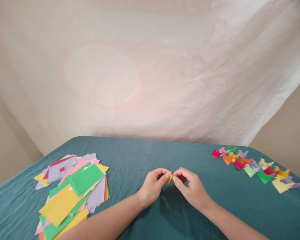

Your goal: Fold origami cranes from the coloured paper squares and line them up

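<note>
A small folded piece of yellow paper (168, 181) is held just above the middle of the table, mostly covered by fingers. My left hand (153, 186) pinches it between thumb and fingertips. From the other side, my right hand (190, 186) has its thumb and forefinger closed at the paper's right edge. The exact shape of the fold is too small and too hidden to make out.
A teal cloth covers the table (130, 156). Loose coloured paper sheets (87, 178) lie in an overlapping heap at the left. Several folded paper birds (265, 176) stand in slanting rows at the right. A pale hanging sheet (150, 73) closes off the back.
</note>
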A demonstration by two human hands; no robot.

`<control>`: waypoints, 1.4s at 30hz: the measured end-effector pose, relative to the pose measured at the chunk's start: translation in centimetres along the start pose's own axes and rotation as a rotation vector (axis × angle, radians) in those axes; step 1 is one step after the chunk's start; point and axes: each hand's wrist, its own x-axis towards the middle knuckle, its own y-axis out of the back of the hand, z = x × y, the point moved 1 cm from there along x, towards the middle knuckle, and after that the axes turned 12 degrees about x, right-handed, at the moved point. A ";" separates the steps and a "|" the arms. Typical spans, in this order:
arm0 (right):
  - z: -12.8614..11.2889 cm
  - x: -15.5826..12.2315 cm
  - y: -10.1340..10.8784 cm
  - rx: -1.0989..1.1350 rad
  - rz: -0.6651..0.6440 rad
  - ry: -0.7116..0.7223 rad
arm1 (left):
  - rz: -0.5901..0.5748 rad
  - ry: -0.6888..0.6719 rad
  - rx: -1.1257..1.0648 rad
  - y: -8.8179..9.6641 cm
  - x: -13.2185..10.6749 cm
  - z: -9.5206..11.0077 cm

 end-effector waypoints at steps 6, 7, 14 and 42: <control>0.4 -0.2 -0.4 0.031 0.056 0.025 | -0.001 -0.034 0.009 0.0 -0.1 -0.1; 0.4 -0.3 -0.4 0.031 0.064 0.032 | 0.008 -0.041 0.020 0.0 -0.1 -0.1; -0.1 -0.3 -0.4 0.003 0.074 0.061 | 0.075 -0.079 0.107 -0.1 -0.3 -0.5; 0.4 -0.1 0.1 -0.075 0.005 0.091 | 0.053 0.010 0.067 0.2 0.2 -1.0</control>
